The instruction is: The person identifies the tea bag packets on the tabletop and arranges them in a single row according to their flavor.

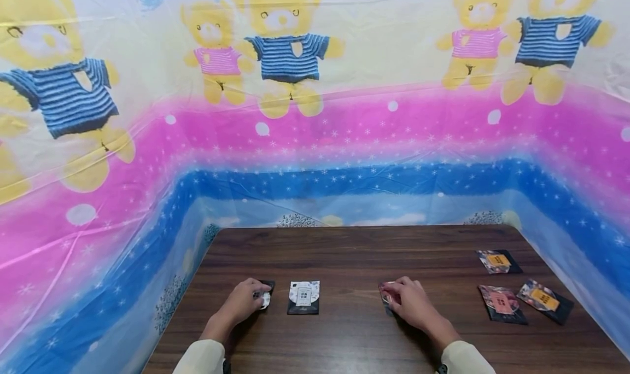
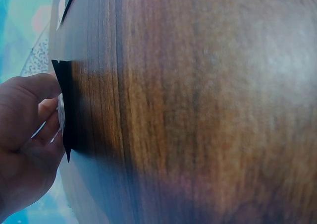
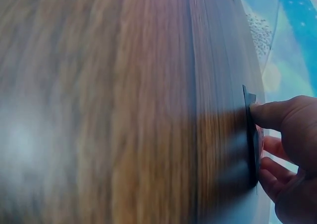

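Note:
On the left of the table, my left hand [image 1: 244, 302] holds a black and white sachet [image 1: 266, 301], its thumb and fingers at the sachet's edges and covering much of it. The left wrist view shows this sachet [image 2: 61, 112] nearly edge-on, close to the tabletop. My right hand [image 1: 412, 302] grips a red and dark sachet [image 1: 385, 294] right of the table's middle. From the right wrist, the sachet [image 3: 254, 140] also appears edge-on, with the thumb on one end and curled fingers at the other. Between the hands lies a white and black sachet [image 1: 303, 297] with a printed label.
At the right lie a sachet with a red label [image 1: 503, 304], an orange-labelled sachet [image 1: 544, 301] touching or close to it, and another orange-labelled sachet [image 1: 498, 262] farther back. A bear-printed cloth [image 1: 315, 122] surrounds the dark wooden table [image 1: 344, 341] at the back and sides.

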`<act>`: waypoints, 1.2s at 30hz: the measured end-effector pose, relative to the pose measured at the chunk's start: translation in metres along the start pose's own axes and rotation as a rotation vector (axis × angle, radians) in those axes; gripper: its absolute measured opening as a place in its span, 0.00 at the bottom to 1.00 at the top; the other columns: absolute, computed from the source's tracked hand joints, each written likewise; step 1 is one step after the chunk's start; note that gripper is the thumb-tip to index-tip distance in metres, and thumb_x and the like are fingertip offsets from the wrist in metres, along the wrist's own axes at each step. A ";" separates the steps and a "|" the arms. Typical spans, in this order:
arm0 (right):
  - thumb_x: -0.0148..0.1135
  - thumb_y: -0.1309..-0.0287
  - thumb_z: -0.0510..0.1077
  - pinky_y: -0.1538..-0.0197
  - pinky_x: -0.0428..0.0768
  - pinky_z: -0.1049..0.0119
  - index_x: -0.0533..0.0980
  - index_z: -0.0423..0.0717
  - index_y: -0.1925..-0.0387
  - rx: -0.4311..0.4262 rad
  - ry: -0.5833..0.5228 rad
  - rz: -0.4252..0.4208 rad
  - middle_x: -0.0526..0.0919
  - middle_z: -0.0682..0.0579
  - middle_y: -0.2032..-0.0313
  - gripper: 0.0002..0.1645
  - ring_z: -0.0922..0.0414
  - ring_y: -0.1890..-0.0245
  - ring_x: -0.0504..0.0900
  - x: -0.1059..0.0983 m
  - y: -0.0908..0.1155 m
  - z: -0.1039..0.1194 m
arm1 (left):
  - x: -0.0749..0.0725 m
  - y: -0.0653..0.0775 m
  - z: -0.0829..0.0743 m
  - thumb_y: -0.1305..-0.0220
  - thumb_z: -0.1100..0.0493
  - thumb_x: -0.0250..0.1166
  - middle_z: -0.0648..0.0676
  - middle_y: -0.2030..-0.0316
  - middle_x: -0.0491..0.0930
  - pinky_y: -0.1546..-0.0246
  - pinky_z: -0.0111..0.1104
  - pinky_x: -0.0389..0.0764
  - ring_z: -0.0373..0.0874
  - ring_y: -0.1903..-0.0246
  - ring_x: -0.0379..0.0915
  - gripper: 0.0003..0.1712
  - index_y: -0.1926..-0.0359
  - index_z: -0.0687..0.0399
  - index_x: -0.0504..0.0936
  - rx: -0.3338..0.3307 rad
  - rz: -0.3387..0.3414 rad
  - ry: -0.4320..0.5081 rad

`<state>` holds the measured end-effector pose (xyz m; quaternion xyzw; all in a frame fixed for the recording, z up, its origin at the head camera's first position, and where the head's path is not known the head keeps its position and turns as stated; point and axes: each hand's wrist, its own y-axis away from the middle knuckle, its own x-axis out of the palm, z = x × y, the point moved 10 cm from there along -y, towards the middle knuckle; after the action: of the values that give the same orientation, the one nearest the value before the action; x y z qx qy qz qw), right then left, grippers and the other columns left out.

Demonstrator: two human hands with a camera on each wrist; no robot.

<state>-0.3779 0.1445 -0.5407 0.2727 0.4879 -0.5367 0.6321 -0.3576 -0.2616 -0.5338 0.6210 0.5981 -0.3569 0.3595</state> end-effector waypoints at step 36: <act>0.75 0.52 0.40 0.54 0.73 0.55 0.87 0.48 0.54 -0.138 -0.029 -0.111 0.85 0.47 0.56 0.20 0.48 0.59 0.77 0.025 -0.017 0.095 | -0.001 0.002 0.001 0.38 0.67 0.68 0.56 0.48 0.81 0.42 0.54 0.77 0.54 0.45 0.76 0.19 0.46 0.49 0.88 0.016 -0.011 0.014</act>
<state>-0.3641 0.0469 -0.5242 0.1932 0.5290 -0.5398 0.6257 -0.3554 -0.2627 -0.5331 0.6230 0.6013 -0.3592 0.3483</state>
